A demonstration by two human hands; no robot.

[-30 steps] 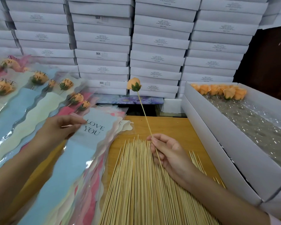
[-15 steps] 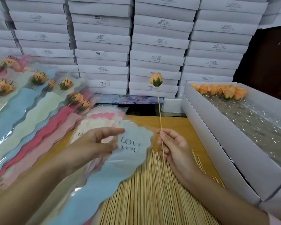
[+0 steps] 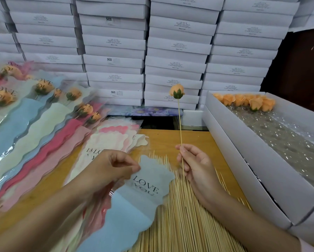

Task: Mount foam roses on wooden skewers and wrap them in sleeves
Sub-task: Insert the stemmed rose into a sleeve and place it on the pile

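Note:
My right hand [image 3: 196,166] pinches a thin wooden skewer [image 3: 179,124] and holds it upright, with an orange foam rose [image 3: 177,91] on its top end. My left hand [image 3: 112,168] pinches the upper edge of a blue sleeve [image 3: 134,202] printed "LOVE YOU", held above the pile of loose skewers [image 3: 185,220]. The sleeve's top sits just left of the held skewer's lower end, apart from it. A stack of unused sleeves [image 3: 114,137] lies on the wooden table [image 3: 163,140] behind my left hand.
Several wrapped roses [image 3: 41,88] lie fanned out at the left. A long white box [image 3: 252,160] at the right holds orange foam roses [image 3: 249,102] on bubble wrap. Stacked white boxes [image 3: 176,44] wall off the back.
My left hand has lifted the blue sleeve off the stack and carried it right and toward me, over the skewers. The rose on its skewer has swung from leaning left to upright.

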